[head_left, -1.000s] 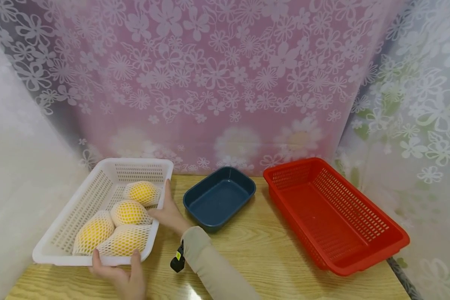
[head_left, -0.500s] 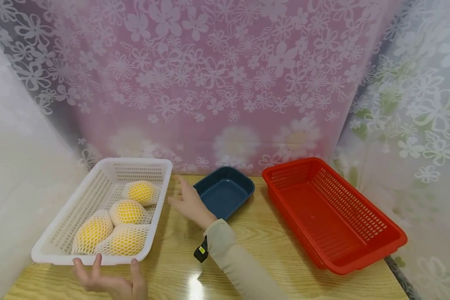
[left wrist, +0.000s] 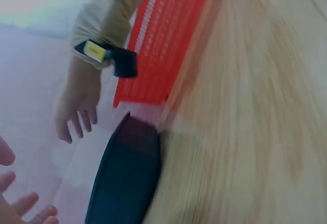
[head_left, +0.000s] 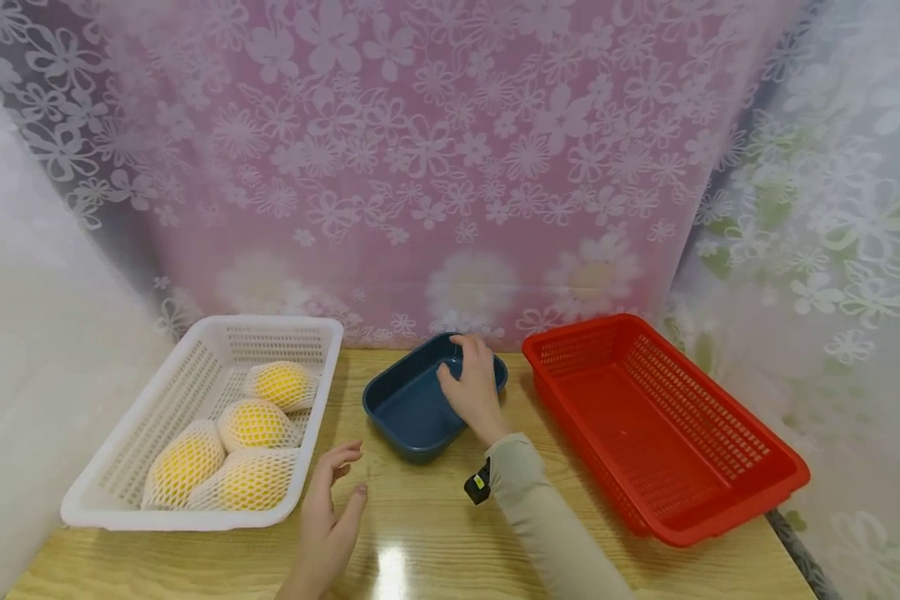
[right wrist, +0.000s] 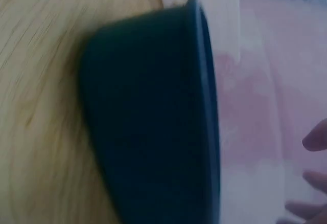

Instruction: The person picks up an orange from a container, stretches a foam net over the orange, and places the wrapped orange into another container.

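Observation:
In the head view my right hand [head_left: 474,390] overlaps the right side of a dark blue rectangular basin [head_left: 399,446], thumb and fingers spread with nothing held. The right wrist view has the basin's outer side [right wrist: 148,116] large, and fingertips [right wrist: 314,180] beyond its rim. My left hand [head_left: 330,517] is over the table between a white basket [head_left: 180,523] and the basin, fingers parted and nothing in them. Several yellow fruits [head_left: 255,425] in white foam nets lie in the white basket. In the left wrist view, left fingers [left wrist: 23,203] show at the lower left edge.
A red perforated basket [head_left: 630,408] stands on the right of the wooden table [head_left: 435,517]. A pink flowered curtain [head_left: 435,167] hangs behind, with pale sheets at both sides. A small black camera [head_left: 477,483] sits on the right wrist.
My right hand has left the white basket's right edge and moved right to the basin. My left hand has let go of the basket's front rim and shifted right.

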Demonstrator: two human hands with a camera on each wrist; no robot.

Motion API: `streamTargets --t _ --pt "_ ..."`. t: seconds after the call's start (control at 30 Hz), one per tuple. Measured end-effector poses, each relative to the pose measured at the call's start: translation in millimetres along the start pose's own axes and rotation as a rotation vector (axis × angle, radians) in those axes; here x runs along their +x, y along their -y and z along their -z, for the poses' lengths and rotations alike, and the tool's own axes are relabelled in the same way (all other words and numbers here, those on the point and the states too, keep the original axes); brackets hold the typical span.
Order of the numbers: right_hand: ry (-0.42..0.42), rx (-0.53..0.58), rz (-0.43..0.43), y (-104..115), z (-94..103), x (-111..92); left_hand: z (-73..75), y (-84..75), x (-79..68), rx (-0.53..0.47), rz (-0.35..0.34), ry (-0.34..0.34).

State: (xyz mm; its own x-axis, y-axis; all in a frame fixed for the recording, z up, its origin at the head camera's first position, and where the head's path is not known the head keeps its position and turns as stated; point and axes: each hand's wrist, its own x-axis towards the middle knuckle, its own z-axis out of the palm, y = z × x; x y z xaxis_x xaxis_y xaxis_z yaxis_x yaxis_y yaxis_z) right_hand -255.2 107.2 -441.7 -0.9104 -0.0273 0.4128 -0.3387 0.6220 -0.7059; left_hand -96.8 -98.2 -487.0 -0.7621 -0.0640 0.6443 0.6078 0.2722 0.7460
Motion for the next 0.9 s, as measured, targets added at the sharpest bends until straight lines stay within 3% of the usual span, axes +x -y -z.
streamTargets --t 0.17,0.27,0.37,0.53,0.73,0.9 --pt "-0.137 0.073 -0.204 -32 7.1 -5 -22.4 8.3 7.2 -0.227 0.377 0.112" --pt "-0.167 0.143 -0.301 -49 8.6 -8 -36.7 18.6 10.5 -0.301 0.480 0.160" --pt "-0.141 0.254 -0.351 -65 6.8 -9 -50.5 31.0 11.2 -0.330 0.498 0.157" --pt "-0.068 0.448 -0.392 -82 1.8 -11 -69.6 49.0 11.3 -0.285 0.466 0.102" --pt "-0.050 0.532 -0.398 -97 -7.9 -19 -78.8 58.5 2.2 -0.238 0.485 0.023" --pt "-0.106 0.604 -0.362 -105 -12.4 -27 -80.8 59.4 -1.8 -0.199 0.465 0.054"
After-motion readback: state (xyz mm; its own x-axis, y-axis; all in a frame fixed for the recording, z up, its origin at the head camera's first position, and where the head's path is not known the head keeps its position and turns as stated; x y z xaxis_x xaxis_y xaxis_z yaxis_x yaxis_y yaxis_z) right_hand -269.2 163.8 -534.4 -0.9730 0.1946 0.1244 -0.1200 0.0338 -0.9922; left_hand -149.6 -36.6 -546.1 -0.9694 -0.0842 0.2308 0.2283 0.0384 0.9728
